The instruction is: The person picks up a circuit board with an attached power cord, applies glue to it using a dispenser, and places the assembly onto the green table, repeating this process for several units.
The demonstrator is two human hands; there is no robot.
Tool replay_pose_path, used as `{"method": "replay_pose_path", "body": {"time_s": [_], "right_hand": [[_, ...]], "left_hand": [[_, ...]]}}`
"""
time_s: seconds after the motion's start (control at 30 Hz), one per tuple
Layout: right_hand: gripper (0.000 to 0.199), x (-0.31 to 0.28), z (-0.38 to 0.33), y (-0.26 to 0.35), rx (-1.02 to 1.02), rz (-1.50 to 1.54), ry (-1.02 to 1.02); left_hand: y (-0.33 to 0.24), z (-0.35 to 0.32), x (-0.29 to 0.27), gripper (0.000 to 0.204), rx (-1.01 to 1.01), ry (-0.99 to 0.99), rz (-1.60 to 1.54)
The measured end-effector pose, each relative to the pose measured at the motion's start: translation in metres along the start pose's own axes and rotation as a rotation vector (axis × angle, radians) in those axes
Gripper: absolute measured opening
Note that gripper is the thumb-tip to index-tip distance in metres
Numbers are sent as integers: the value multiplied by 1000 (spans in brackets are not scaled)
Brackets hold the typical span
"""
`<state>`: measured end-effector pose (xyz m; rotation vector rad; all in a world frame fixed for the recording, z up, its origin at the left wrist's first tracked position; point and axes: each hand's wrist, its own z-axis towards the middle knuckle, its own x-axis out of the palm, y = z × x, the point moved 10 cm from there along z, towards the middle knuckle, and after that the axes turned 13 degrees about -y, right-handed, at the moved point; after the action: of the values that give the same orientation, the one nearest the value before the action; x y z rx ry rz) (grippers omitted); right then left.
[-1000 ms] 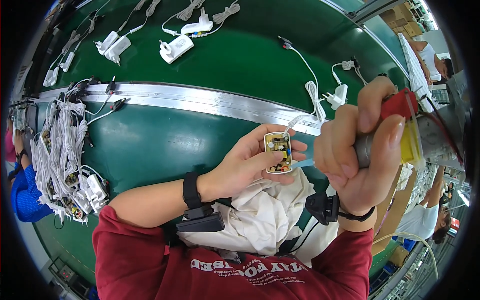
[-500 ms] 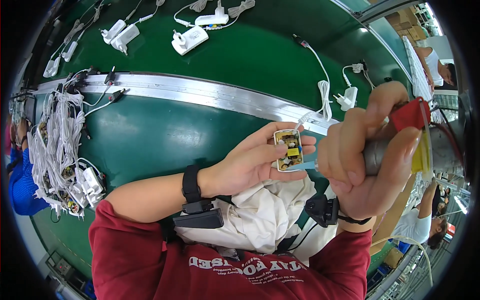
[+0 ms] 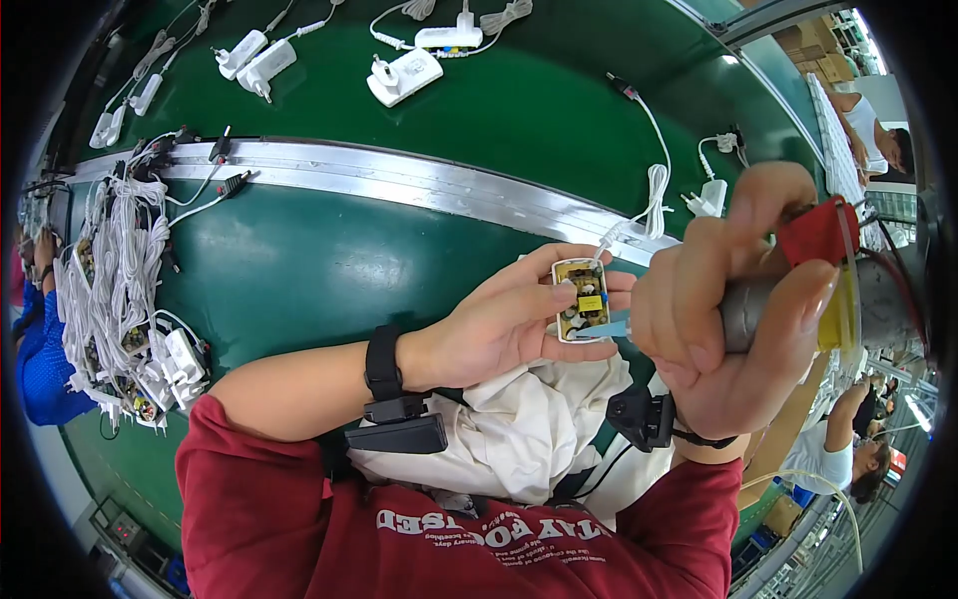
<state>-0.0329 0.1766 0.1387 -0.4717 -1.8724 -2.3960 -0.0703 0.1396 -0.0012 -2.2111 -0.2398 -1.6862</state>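
Note:
My left hand [image 3: 504, 324] holds a small open white charger shell with a circuit board [image 3: 583, 300] inside, its parts facing up. My right hand [image 3: 733, 319] is wrapped around a grey cylindrical hand tool [image 3: 753, 311] with a red trigger piece and a yellow part. The tool's pale blue tip [image 3: 611, 325] touches the lower edge of the board. Both wrists carry black bands with small black devices. A white cloth [image 3: 519, 424] lies below my hands over my lap.
A green work surface [image 3: 329, 270] is crossed by a silver rail [image 3: 419, 185]. Several white chargers with cables [image 3: 404, 75] lie beyond it. A heap of white cables and adapters [image 3: 120, 299] sits at left. Other people work at right and far left.
The view has drifted a little; my left hand with the board and my right hand with the tool stay pressed together, the tool tip still at the board.

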Motion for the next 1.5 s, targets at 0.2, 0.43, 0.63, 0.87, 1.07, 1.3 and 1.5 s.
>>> {"method": "replay_pose_path", "body": {"time_s": [0.2, 0.43, 0.63, 0.87, 1.07, 1.3, 1.5], "right_hand": [[47, -22, 9, 23, 19, -320, -142], [47, -19, 2, 61, 45, -328, -79], [46, -8, -4, 91, 98, -258, -93], [41, -9, -11, 123, 67, -184, -113], [37, -22, -13, 137, 16, -164, -143], [26, -18, -23, 149, 133, 25, -174], [32, -83, -35, 161, 23, -119, -150]], "left_hand": [[6, 15, 11, 39, -6, -42, 15], [-53, 93, 114, 23, 334, 104, 535], [-95, 89, 254, 31, 1429, 107, 1378], [-46, 91, 208, 37, 1445, 54, 2068], [-126, 78, 213, 46, 1315, -601, 2419], [-172, 76, 168, 38, 708, -509, 2771], [-172, 122, 238, 36, 794, -623, 2244]]}}
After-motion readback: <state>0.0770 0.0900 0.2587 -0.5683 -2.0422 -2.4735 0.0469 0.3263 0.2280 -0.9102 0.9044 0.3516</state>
